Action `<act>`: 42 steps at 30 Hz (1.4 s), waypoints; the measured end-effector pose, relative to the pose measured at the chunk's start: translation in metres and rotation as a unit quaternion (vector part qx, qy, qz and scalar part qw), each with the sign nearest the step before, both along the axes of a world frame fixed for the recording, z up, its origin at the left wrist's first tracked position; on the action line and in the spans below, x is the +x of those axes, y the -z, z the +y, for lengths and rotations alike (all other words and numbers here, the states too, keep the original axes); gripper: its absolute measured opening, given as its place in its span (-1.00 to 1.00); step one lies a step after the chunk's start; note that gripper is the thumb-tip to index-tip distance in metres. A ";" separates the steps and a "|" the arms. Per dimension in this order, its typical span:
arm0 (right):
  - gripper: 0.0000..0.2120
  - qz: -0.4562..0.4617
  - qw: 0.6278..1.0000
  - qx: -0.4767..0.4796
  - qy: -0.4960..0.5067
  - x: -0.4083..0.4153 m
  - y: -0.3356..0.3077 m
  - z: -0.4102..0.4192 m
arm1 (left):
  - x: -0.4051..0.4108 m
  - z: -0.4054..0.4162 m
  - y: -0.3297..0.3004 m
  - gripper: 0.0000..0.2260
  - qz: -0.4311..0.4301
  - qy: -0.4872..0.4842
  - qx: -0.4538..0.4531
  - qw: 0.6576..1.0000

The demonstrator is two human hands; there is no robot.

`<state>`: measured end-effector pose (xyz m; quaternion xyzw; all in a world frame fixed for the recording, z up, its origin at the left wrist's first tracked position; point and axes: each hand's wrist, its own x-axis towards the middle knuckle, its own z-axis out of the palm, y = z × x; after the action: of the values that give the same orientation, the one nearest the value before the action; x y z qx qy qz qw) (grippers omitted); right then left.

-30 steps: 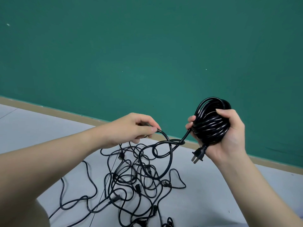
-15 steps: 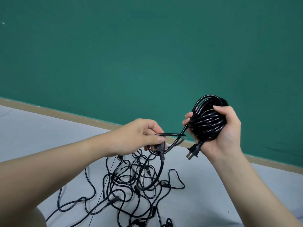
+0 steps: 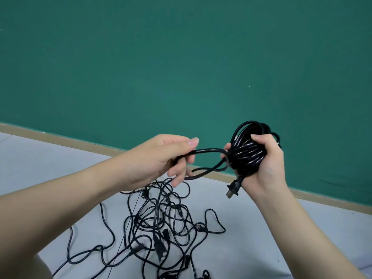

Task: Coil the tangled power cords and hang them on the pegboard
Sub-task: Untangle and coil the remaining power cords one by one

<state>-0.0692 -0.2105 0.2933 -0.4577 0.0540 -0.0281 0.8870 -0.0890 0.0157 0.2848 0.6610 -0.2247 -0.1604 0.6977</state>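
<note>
My right hand (image 3: 267, 164) grips a thick coil of black power cord (image 3: 248, 152), held up in front of the green wall. A two-pin plug (image 3: 232, 189) dangles from the bottom of the coil. The coil's free end (image 3: 205, 151) loops out to the left, where my left hand (image 3: 161, 158) pinches it between thumb and fingers. Below both hands, a tangle of several black cords (image 3: 161, 222) with plugs lies spread on the pale floor. No pegboard is in view.
A green wall (image 3: 181, 67) fills the upper view, with a tan baseboard (image 3: 60, 137) along its foot. The grey floor (image 3: 241, 248) stretches out around the tangle. One loose cord (image 3: 86, 252) trails off to the lower left.
The free end has come up off the floor pile. My left hand has risen and moved right towards the coil, shortening the loop between the hands. The coil stays in my right hand.
</note>
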 end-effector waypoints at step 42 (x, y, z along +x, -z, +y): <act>-0.86 0.000 0.996 -0.042 0.073 0.005 -0.002 0.005 | 0.007 0.001 0.012 -0.78 -0.121 0.009 0.349 0.929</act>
<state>-0.0640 -0.2050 0.2952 -0.4892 0.0860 -0.0956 0.8626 -0.0824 0.0168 0.2731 0.8751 -0.2429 -0.1541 0.3891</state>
